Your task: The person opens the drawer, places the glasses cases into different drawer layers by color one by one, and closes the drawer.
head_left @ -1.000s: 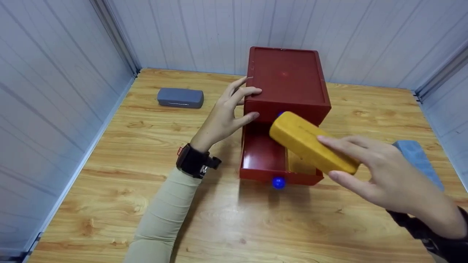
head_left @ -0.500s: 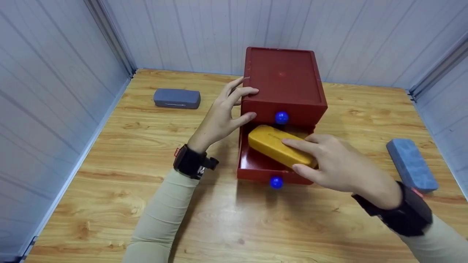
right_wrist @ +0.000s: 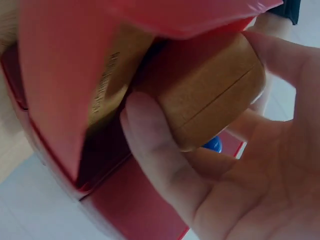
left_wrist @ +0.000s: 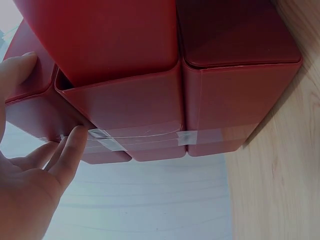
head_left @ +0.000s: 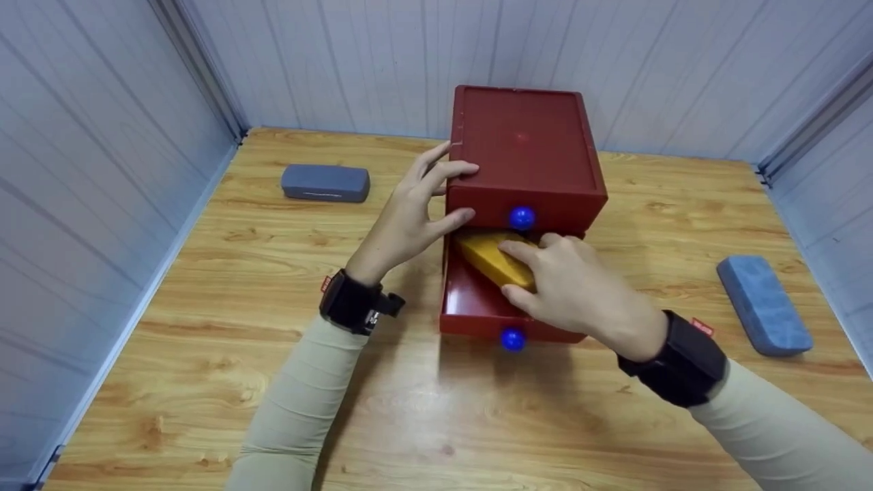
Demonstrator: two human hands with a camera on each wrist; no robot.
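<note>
The yellow case [head_left: 494,259] sits partly inside the pulled-out lower drawer [head_left: 470,300] of the red cabinet [head_left: 525,146], lying slantwise, its far end tucked under the cabinet's upper drawer front. The right hand [head_left: 573,290] has its grip clamped on the case, fingers and thumb curled round its near end. The left hand [head_left: 409,218] braces the cabinet's left corner, fingers spread straight along the top edge and thumb pressed against the front, curled round nothing.

I'd judge the risk lies in that slant. Set crosswise, the case could ride up on the drawer wall or catch under the upper drawer front, and the drawer would then jam when pushed home. A hard shove from the right hand might also slide the whole cabinet back along the bench [head_left: 204,327] if the left hand's bracing slackens.

The head view alone shows the lay of things: a grey case [head_left: 326,183] well to the cabinet's left, a blue case [head_left: 764,303] well to its right, and the blue knobs [head_left: 522,218]. The right wrist view shows close up what the head view hides: the case's seam and the fingers [right_wrist: 155,150] wrapped under it. The left wrist view shows clear tape [left_wrist: 145,137] across the cabinet's side.
</note>
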